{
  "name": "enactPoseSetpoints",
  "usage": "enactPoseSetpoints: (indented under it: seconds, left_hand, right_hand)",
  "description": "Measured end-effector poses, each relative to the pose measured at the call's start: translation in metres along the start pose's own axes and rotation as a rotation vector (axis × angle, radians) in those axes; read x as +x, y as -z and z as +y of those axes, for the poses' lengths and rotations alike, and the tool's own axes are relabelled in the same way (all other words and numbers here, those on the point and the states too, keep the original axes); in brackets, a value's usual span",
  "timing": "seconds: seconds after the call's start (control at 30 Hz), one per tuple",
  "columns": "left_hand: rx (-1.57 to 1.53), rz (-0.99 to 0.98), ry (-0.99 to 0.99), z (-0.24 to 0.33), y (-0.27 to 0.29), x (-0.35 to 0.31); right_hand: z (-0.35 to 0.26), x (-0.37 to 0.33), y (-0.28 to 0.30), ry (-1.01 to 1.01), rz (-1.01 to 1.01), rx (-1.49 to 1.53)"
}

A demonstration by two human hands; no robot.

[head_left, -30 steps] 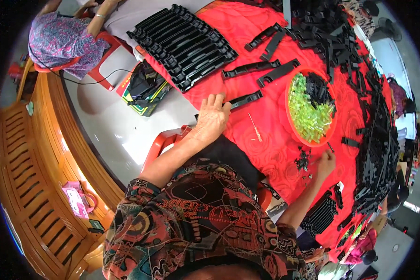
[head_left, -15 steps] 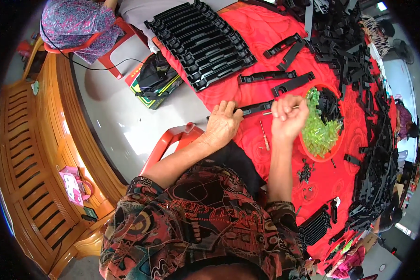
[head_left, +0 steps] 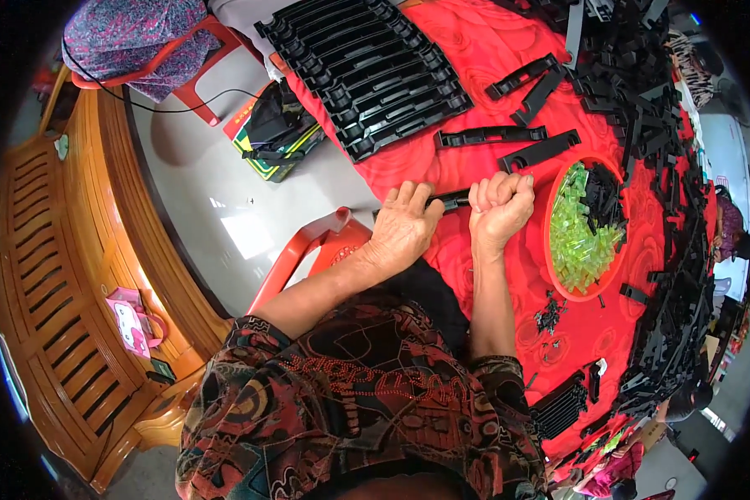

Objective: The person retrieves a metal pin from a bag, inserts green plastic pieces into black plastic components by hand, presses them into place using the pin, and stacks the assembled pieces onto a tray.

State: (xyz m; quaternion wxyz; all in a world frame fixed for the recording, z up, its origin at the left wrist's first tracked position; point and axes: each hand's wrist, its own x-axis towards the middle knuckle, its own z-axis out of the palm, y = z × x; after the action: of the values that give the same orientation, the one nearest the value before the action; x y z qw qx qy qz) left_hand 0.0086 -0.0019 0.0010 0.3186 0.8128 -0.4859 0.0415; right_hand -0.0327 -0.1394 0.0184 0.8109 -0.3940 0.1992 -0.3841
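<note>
Right of centre, the surface (head_left: 529,250) wears smooth red rose-patterned cloth; glossy, ridged black strips (head_left: 367,75) lie ranked above, a round orange bowl (head_left: 578,298) at right. One long black strip (head_left: 452,201) runs left-right between the hands, the left hand (head_left: 407,223) nearer, fingers curled over its left end; the right hand's (head_left: 500,212) fingers are tightly curled, contents hidden.

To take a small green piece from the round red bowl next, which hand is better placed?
Probably the right hand: though its fingers are curled, it is nearer the round red plastic bowl. The left hand is farther off, over a long black plastic part.
</note>
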Motion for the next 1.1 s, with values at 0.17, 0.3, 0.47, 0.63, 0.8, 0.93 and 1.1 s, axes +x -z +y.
enactPoseSetpoints:
  seconds: [0.17, 0.3, 0.47, 0.63, 0.8, 0.93, 1.1]
  left_hand:
    - [-0.006, -0.005, -0.005, 0.001, -0.001, 0.002]
    - [-0.024, 0.019, -0.023, -0.002, -0.005, 0.002]
    - [-0.044, 0.021, 0.001, -0.002, -0.006, 0.001]
    - [-0.071, -0.018, 0.020, 0.000, -0.003, 0.003]
    - [-0.110, -0.062, 0.049, -0.001, -0.001, 0.007]
    - [-0.111, -0.093, 0.055, -0.003, -0.003, 0.007]
    - [-0.126, -0.085, 0.046, -0.003, -0.005, 0.007]
  right_hand:
    - [-0.002, 0.001, -0.001, -0.036, 0.031, -0.021]
    - [0.000, 0.003, -0.002, -0.033, 0.022, -0.028]
    - [0.002, 0.002, -0.002, -0.033, 0.024, -0.051]
    - [0.005, 0.000, 0.000, -0.029, 0.038, -0.066]
    - [0.004, 0.001, -0.005, -0.051, 0.070, -0.091]
    - [0.007, 0.000, -0.004, -0.069, 0.066, -0.089]
    - [0.008, 0.000, -0.005, -0.044, 0.056, -0.091]
